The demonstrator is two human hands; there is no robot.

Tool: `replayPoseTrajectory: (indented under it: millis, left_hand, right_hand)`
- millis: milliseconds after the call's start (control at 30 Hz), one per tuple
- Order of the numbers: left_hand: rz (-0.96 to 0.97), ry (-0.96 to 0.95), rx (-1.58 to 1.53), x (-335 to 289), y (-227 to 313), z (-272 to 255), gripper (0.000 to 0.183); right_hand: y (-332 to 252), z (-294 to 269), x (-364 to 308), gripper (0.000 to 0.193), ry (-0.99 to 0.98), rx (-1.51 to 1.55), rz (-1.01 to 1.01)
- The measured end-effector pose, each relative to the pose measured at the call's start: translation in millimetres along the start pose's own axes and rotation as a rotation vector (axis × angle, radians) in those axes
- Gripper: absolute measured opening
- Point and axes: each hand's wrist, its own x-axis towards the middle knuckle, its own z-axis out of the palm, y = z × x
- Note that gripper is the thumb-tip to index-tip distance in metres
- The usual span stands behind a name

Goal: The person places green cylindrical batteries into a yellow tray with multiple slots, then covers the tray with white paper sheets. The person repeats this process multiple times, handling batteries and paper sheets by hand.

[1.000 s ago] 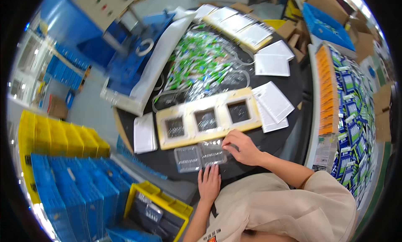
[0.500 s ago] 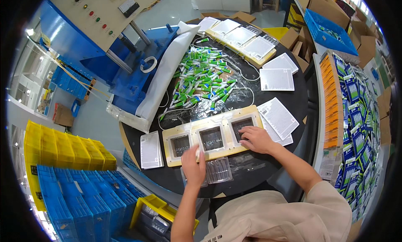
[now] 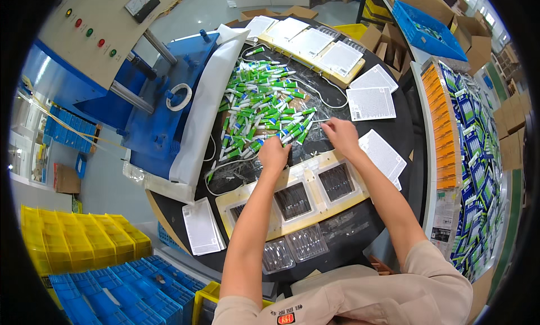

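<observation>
A heap of small green-and-white tubes with some blue parts (image 3: 261, 102) lies across the middle of the round black table. My left hand (image 3: 274, 155) is at the near edge of the heap, fingers curled down among the tubes; what they grip is hidden. Right of the heap, my right hand (image 3: 342, 136) has its fingers bent and its thumb close to them, near a white cord; I cannot make out anything between them. Below my hands lies a cream-yellow frame (image 3: 315, 185) with three windows, where ribbed clear plastic shows. My left forearm covers part of the left window.
Two clear blister trays (image 3: 306, 243) lie before the frame. White printed cards (image 3: 202, 226) are at left, others (image 3: 372, 104) at right. A second frame (image 3: 343, 77) holding cards stands at the back. A blue press (image 3: 169, 100) flanks the left; packed blister cards (image 3: 472, 156) fill the right shelf.
Both hands have left the frame's windows and moved away from me, the left to the tube heap, the right beside it. The whole view has shifted slightly.
</observation>
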Motion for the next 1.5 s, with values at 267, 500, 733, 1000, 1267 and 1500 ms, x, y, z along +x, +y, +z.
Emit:
replayPoseTrajectory:
  millis: [267,500,733,1000,1267,1500]
  left_hand:
    - [0.025,-0.057,-0.619,-45,-33,-55,0.019]
    - [-0.244,0.290,-0.755,-216,-120,-124,0.026]
    - [0.095,0.637,-0.334,-262,-121,-88,0.026]
    - [-0.072,0.657,-0.443,-280,-98,-85,0.030]
    - [0.320,0.389,-0.512,-277,-5,-61,0.030]
    - [0.361,0.193,-0.604,-268,38,-45,0.023]
  right_hand:
    - [-13,63,49,0.024,-0.250,0.062,0.346]
    - [-112,45,-102,0.018,-0.097,0.354,-0.861]
    - [-141,97,-159,0.030,-0.235,0.051,-1.430]
    - [-129,104,-164,0.034,-0.422,0.314,-0.907]
    - [-69,21,-204,0.025,-0.965,1.515,0.714]
    - [95,-24,-167,0.024,-0.545,1.074,0.257]
